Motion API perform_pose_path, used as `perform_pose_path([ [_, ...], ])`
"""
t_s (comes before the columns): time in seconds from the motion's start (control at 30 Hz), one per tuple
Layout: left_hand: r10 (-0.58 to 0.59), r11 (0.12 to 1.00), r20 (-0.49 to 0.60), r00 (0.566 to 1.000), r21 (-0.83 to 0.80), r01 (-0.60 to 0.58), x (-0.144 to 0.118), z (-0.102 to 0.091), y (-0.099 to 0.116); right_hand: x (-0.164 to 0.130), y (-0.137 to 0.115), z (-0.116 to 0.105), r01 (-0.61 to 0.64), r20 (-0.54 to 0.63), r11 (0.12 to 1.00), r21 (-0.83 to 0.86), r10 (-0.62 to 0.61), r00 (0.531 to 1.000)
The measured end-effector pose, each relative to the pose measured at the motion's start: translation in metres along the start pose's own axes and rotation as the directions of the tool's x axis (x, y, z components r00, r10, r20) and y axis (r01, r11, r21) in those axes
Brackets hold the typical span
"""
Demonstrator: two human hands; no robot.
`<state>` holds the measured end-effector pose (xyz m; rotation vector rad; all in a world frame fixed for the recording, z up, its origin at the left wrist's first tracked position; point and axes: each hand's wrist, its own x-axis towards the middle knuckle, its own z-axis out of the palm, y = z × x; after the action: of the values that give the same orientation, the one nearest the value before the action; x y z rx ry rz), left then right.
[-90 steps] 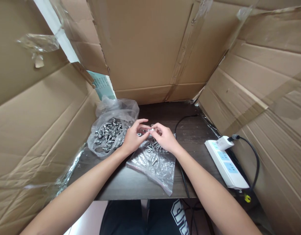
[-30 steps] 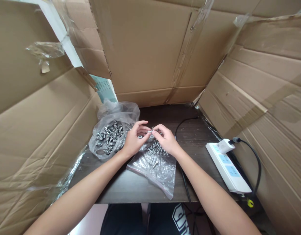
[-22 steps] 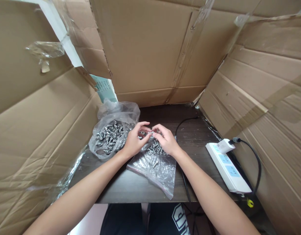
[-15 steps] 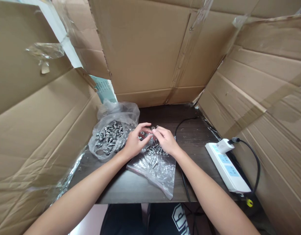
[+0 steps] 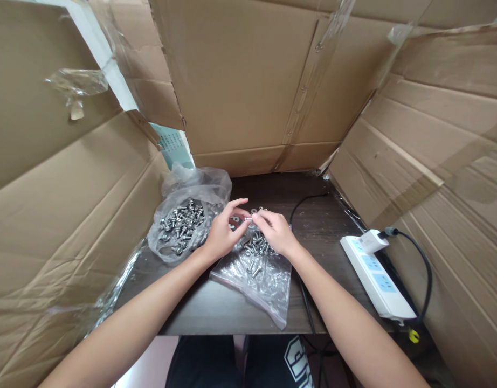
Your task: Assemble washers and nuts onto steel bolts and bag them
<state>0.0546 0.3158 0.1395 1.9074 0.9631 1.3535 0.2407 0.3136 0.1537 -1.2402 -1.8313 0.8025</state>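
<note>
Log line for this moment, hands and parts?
left hand: pinching small screw | right hand: same screw | below: flat bag | left: screw bag

Flattened brown cardboard sheets [image 5: 252, 81], creased and patched with clear packing tape, stand as walls at the back, left and right of a dark wood-grain tabletop [image 5: 313, 226]. Through a gap at the upper left shows a white strip of wall [image 5: 97, 51] and a pale teal printed sheet [image 5: 171, 146]. Even, soft light falls over everything.
</note>
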Motion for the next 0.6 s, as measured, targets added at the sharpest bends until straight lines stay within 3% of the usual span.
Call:
perform_pose_path([
  [0.1,0.009,1.000,0.023,1.000,-0.015,-0.008,-0.0002,0.0001,-0.0003,-0.0005,-0.0016,0.0003,0.066,0.030,0.994,0.092,-0.069,0.997],
  [0.23,0.013,0.999,0.069,0.998,-0.030,-0.011,-0.0007,0.0012,0.0000,-0.0004,-0.0009,-0.0005,0.016,0.019,1.000,-0.001,-0.016,1.000],
  [0.37,0.005,0.999,0.041,0.999,-0.048,-0.003,-0.0004,0.0008,0.0004,-0.0004,-0.0011,-0.0013,0.050,0.017,0.996,0.078,-0.051,0.999],
  [0.5,-0.012,0.999,0.021,1.000,-0.037,0.013,0.0007,-0.0002,0.0001,-0.0002,-0.0013,-0.0014,-0.017,0.020,1.000,0.006,0.016,1.000],
  [0.6,-0.018,0.999,0.001,1.000,-0.030,0.018,0.0011,-0.0007,0.0000,0.0004,-0.0004,-0.0011,0.016,0.009,0.998,0.068,-0.017,1.000],
])
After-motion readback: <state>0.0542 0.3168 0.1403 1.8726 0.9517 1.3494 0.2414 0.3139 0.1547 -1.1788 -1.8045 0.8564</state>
